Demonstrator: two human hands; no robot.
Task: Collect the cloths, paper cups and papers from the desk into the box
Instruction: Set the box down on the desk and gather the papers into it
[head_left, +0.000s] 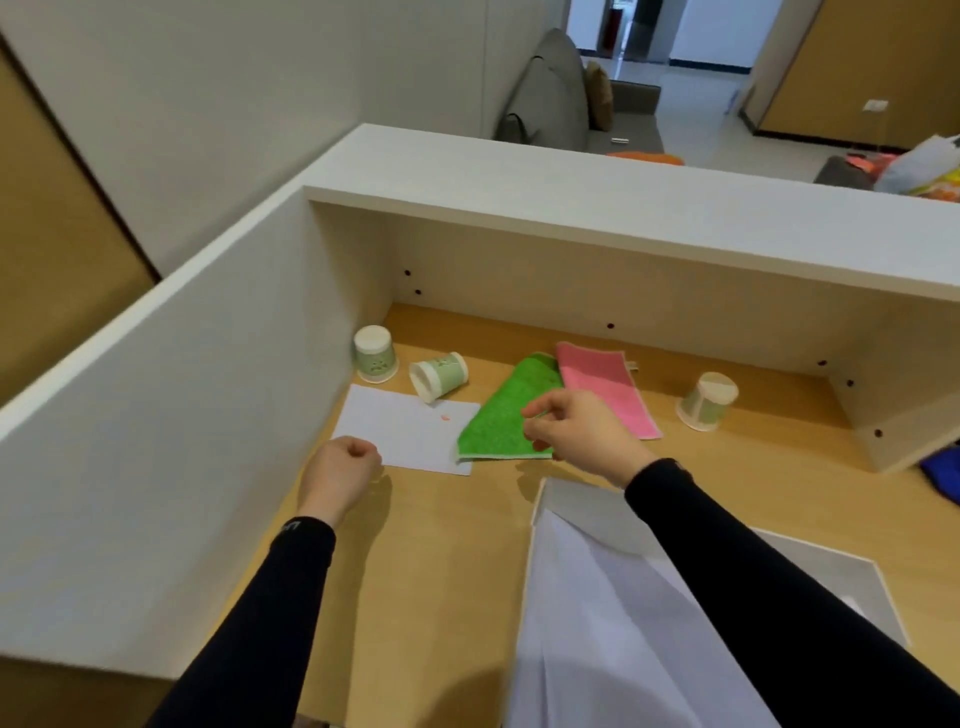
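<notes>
On the wooden desk (441, 545) lie a white paper sheet (400, 428), a green cloth (511, 415) and a pink cloth (608, 387). Three green-and-white paper cups are out: one upside down (375, 353) in the back left corner, one on its side (438, 375), one tipped at the right (707, 401). The white box (831, 566) at the front right holds white paper (613, 623). My left hand (340, 470) is a closed fist at the sheet's near left corner, holding nothing. My right hand (576, 431) hovers over the green cloth, fingers apart and curled.
White partition walls (208, 415) enclose the desk on the left and back, with a shelf top (623, 208) overhanging the back. A blue object (943, 470) sits at the right edge beyond the side panel.
</notes>
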